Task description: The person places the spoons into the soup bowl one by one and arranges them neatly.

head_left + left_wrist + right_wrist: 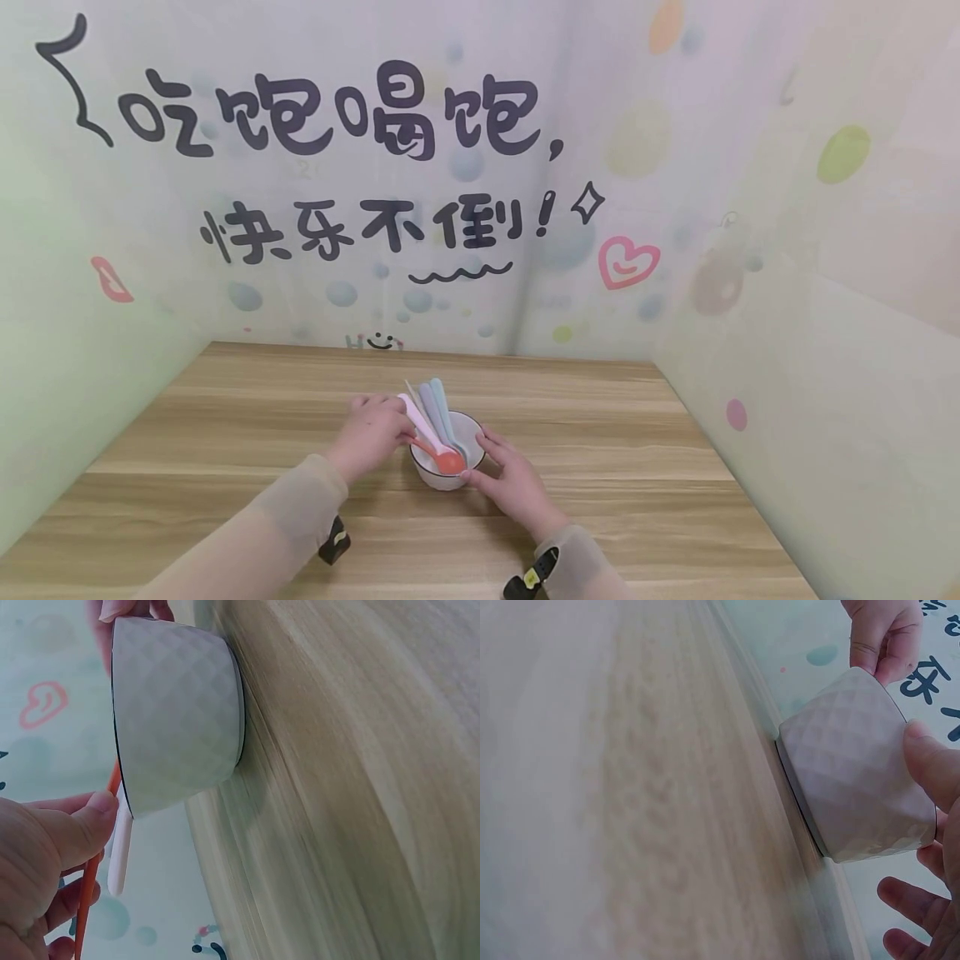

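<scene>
A white bowl [437, 481] with a dark rim stands upright on the table; the left wrist view shows the faceted outside of the bowl [176, 712]. My left hand [377, 429] is at its left side, pinching the handle of an orange spoon [451, 463] whose head lies inside the bowl. The thumb and fingers of my right hand [517, 483] hold the bowl at its right edge. Also leaning in the bowl, handles toward the back, are a pale pink spoon [422, 423], a light blue one [439, 402] and a greyish-purple handle [429, 400]. Their lower ends are partly hidden.
The wood-grain table [622, 450] reaches back to a wall [480, 325] with large dark lettering and coloured dots. Side walls border the table on the left and right. A black band with a small device [534, 577] sits on the right wrist.
</scene>
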### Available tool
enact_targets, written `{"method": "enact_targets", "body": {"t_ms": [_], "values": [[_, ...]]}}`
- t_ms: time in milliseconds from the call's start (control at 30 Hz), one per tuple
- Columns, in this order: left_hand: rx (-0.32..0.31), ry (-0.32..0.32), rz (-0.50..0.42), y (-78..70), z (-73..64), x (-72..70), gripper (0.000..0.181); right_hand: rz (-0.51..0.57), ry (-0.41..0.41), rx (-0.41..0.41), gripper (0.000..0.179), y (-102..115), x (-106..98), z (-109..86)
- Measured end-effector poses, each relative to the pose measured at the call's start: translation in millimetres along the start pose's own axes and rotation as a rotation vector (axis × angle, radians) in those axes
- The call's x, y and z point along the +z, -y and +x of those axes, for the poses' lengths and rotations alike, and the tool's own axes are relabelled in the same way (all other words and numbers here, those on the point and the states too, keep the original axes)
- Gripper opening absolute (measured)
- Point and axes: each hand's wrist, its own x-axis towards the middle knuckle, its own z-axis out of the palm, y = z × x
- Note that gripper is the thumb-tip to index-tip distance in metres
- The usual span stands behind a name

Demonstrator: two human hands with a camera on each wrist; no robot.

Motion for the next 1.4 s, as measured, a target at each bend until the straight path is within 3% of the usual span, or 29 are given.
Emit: {"method": "enact_targets", "body": {"t_ms": [267, 900, 1400], "values": [[0.029, 0.008, 0.067, -1.5, 2.1, 2.5, 0.004, -0.002, -0.001, 0.000, 0.073, 0.2, 0.2, -0.9], [0.019, -0.002, 0.094, -2.8, 4.1, 8.6, 0.013, -0.008, 0.001, 0.001, 0.072, 1.9, 0.1, -2.6], [0.008, -0.066, 0.140, -2.9, 6.7, 12.0, 0.006, -0.026, -0.002, 0.004, 0.073, -0.6, 2.0, -1.5]]}}
